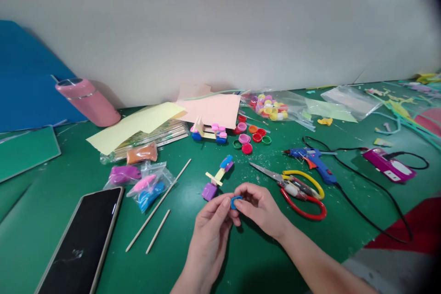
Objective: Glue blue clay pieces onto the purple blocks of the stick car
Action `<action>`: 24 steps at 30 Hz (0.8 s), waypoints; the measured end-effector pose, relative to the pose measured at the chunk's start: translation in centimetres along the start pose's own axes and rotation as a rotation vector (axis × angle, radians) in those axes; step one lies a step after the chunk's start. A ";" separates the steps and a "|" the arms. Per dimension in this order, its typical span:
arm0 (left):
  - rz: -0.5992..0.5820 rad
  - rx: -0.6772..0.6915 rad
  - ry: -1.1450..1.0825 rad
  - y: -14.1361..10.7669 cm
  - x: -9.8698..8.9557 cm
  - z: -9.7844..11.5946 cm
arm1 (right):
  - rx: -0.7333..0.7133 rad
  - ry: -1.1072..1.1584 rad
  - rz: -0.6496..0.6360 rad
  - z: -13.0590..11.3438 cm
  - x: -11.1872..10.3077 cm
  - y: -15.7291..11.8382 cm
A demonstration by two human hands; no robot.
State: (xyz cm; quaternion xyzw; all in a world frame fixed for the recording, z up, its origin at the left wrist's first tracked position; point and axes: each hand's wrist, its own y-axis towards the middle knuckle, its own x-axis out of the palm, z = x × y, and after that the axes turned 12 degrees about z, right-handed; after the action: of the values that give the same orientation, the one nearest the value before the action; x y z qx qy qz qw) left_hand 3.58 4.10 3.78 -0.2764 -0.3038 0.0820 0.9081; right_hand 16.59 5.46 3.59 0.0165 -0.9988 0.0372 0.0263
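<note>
Between the fingertips of both hands is a small piece of blue clay (236, 202). My left hand (214, 225) pinches it from the left, and my right hand (260, 206) presses on it from the right. Just beyond my left fingers lies a small model (217, 177) of pale sticks with purple and blue clay lumps at its ends. Farther back stands another stick model (208, 133) with pink and blue clay. Two wooden sticks, one long (159, 204) and one short (158, 231), lie left of my hands.
Scissors (299, 190) and a blue glue gun (313, 161) with its cable lie to the right. Bottle caps (244, 138) sit behind. At left are a phone (82, 243), bagged clay (148, 188) and a pink bottle (91, 103).
</note>
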 end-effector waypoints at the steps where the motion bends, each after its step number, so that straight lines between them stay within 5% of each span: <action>1: -0.001 -0.006 -0.003 0.0 0.0 0.0 | 0.002 0.004 -0.005 0.0 0.0 0.0; 24: 0.000 -0.031 -0.019 -0.3 0.0 0.2 | 0.075 0.085 -0.006 -0.9 0.5 -0.1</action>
State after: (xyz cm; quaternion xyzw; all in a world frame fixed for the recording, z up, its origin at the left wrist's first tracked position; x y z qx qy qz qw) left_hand 3.45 4.00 4.07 -0.2894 -0.3137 0.0798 0.9008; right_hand 16.18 5.42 4.52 0.0191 -0.9946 0.0752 0.0682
